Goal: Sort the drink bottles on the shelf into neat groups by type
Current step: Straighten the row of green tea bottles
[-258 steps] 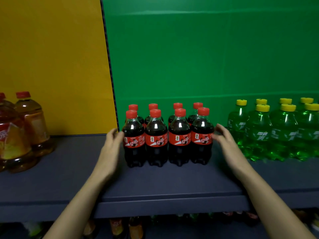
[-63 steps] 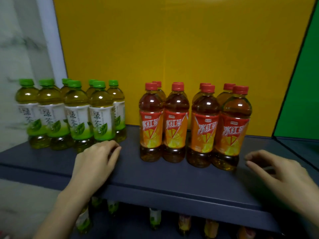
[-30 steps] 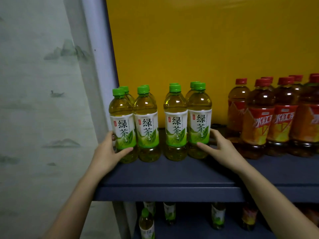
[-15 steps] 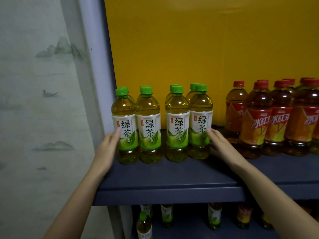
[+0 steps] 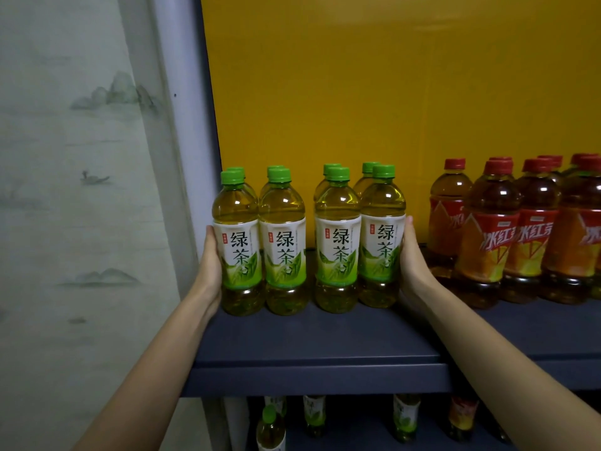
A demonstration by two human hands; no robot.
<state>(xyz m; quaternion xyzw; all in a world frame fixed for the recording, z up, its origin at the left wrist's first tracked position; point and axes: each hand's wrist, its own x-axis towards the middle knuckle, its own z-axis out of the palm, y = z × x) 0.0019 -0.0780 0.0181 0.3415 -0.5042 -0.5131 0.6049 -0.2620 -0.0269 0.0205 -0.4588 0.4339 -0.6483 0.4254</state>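
Dark blue shelf (image 5: pixel 325 346), yellow back panel (image 5: pixel 357 92), grey upright (image 5: pixel 182 125) at the left end, and a painted landscape wall (image 5: pixel 65 190) past it.

The green tea bottles (image 5: pixel 338 242) stand at the shelf's left end, upright. The back row is mostly hidden; you see only caps and shoulders. Count: four in front and four caps behind, so eight. The front row sits as two pairs with a narrow gap in the middle.

Your left hand (image 5: pixel 211 265) lies flat on the outer side of the leftmost bottle. Your right hand (image 5: pixel 411 262) lies flat on the outer side of the rightmost. The fingers are straight where they show and press inward without wrapping; the tips go behind the bottles.

The red tea bottles (image 5: pixel 487 242) are just right of your right hand. I count at least seven red caps, and the frame's right edge cuts the group.

There is a bare strip of shelf from the bottle bases to the front edge. On the left the group stands close to the upright.

The lower-shelf bottles (image 5: pixel 313 415) are dim, their tops cut by the shelf edge, so no reliable count.
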